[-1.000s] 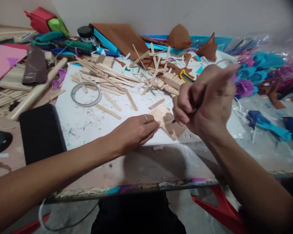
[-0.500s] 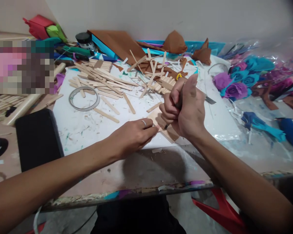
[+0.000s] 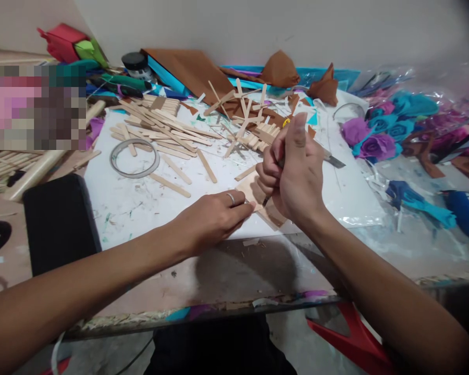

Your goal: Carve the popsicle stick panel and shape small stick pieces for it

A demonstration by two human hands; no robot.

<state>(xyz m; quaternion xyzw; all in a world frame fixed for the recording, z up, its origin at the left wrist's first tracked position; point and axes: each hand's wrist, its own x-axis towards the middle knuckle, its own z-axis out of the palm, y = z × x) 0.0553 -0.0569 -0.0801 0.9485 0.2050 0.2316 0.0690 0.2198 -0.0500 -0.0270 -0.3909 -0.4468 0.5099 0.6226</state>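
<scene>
My left hand [image 3: 214, 216], with a ring on one finger, is closed in a pinch on a thin pale craft stick [image 3: 258, 209] near the front edge of the white sheet. My right hand [image 3: 293, 174] makes a fist with the thumb raised; a dark, thin tool tip [image 3: 265, 201] sticks out below it, pointing at the stick, and the rest is hidden in the palm. Beneath the fingertips lies a flat tan board [image 3: 275, 216]. Behind the right hand rests a cutter knife blade [image 3: 334, 160], its other end mostly covered.
Craft sticks [image 3: 168, 127] are piled on the white sheet [image 3: 125, 208], with a tape roll [image 3: 135, 158] beside them. A black phone [image 3: 60, 224] lies left. Brown paper [image 3: 191, 67] is at the back; purple and blue paper flowers [image 3: 379, 135] lie right.
My right fist has turned slightly and its thumb has shifted a little to the left. My left hand has stayed almost in place.
</scene>
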